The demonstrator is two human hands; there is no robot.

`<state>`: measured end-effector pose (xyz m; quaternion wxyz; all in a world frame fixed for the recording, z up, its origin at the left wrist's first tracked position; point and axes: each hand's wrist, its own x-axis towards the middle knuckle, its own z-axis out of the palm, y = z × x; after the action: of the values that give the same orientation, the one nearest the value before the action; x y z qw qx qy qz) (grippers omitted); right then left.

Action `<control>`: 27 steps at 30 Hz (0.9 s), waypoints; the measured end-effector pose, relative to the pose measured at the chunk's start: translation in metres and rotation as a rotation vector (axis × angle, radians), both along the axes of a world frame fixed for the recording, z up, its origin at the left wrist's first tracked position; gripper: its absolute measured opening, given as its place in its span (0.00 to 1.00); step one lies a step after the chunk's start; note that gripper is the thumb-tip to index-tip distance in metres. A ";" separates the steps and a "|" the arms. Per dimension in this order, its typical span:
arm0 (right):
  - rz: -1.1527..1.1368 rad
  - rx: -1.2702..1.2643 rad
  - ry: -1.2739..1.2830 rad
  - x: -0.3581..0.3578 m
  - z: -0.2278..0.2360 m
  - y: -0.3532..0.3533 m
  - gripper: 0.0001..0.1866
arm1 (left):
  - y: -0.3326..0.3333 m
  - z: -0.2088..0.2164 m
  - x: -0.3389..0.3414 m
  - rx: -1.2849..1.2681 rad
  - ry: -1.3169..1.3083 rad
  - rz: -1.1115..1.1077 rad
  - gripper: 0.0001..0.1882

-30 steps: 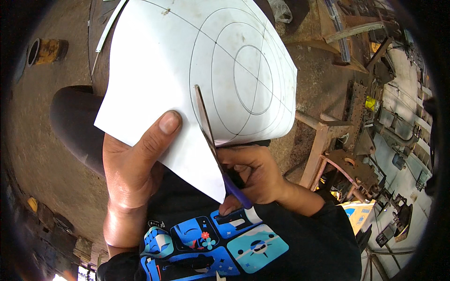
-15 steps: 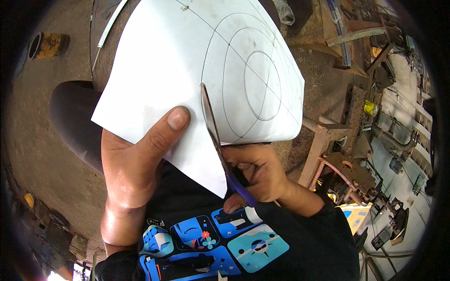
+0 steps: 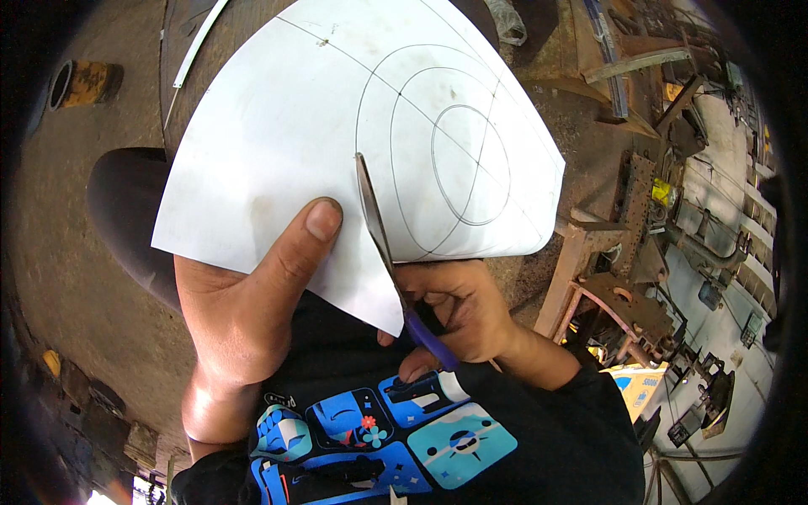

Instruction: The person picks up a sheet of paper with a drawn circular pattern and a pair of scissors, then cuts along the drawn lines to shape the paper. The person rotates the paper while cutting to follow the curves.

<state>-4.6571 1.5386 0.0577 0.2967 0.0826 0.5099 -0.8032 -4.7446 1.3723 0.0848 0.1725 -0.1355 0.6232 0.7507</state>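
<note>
A large white paper sheet (image 3: 252,143) spreads over my lap, marked with drawn concentric circles and crossing straight lines. My left hand (image 3: 261,295) grips its near left part, thumb on top and fingers hidden beneath. In my right hand (image 3: 459,316) is a pair of scissors (image 3: 375,215) with purple handles, fingers wrapped round them. One blade lies above the paper, its tip at the outer circle's left side; the other blade is hidden. A cut runs from the sheet's near edge along the blades, with the pointed flap on its left side.
A rusty yellow-brown pipe piece (image 3: 87,82) lies on the floor at far left, with a thin white strip (image 3: 200,42) nearer the sheet. Rusty metal frames (image 3: 581,261) stand at right. Crumpled clear plastic (image 3: 507,21) lies beyond the sheet.
The sheet has tilted and shifted, showing more of its far left part and lowering the circles slightly. My left hand has moved slightly with it; the scissors stay nearly in place.
</note>
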 end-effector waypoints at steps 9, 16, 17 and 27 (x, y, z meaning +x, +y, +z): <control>0.005 -0.021 0.005 0.000 0.000 0.001 0.39 | -0.001 0.000 0.000 -0.037 0.052 -0.062 0.20; -0.024 -0.056 0.016 0.001 -0.001 -0.001 0.41 | 0.003 0.002 0.000 -0.006 -0.059 -0.017 0.26; -0.021 -0.040 0.032 0.001 -0.001 -0.001 0.40 | 0.004 0.002 0.001 0.015 -0.057 0.002 0.24; 0.009 0.011 0.057 -0.001 0.003 -0.001 0.38 | 0.002 0.000 -0.001 0.153 -0.238 0.003 0.25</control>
<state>-4.6581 1.5380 0.0609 0.2851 0.0590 0.5230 -0.8011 -4.7452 1.3741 0.0852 0.2539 -0.2108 0.5392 0.7748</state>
